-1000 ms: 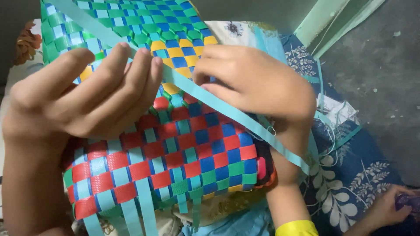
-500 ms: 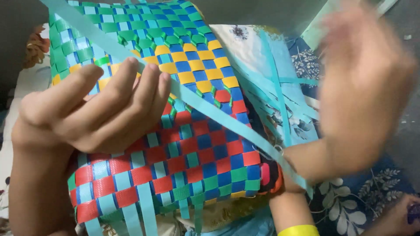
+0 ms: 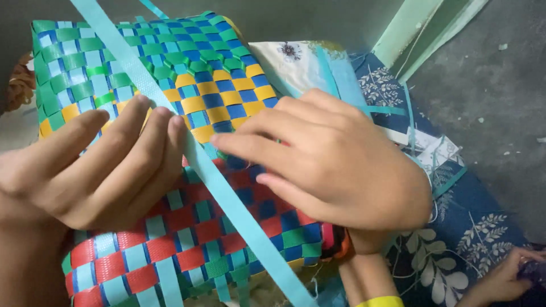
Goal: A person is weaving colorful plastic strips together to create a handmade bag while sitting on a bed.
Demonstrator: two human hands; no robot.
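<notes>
A woven basket point(image 3: 216, 85) of green, light blue, yellow, dark blue and red plastic strips fills the middle of the view. A loose light blue strip point(image 3: 125, 57) runs diagonally across it from top left to bottom centre. My left hand point(image 3: 96, 170) lies flat on the weave left of the strip, fingers together, fingertips at the strip's edge. My right hand point(image 3: 335, 165) rests on the weave right of the strip, its fingertips pressing on the strip near the basket's middle. Neither hand is closed around anything.
Under the basket lies a dark blue cloth point(image 3: 472, 233) with a white leaf print. Loose pale green strips point(image 3: 421, 28) lie on the grey floor point(image 3: 495, 85) at top right. Another person's hand point(image 3: 506, 278) is at the bottom right corner.
My right hand, lifted and blurred at the right half a second ago, has come back down onto the basket at the strip. My left hand has stayed on the weave.
</notes>
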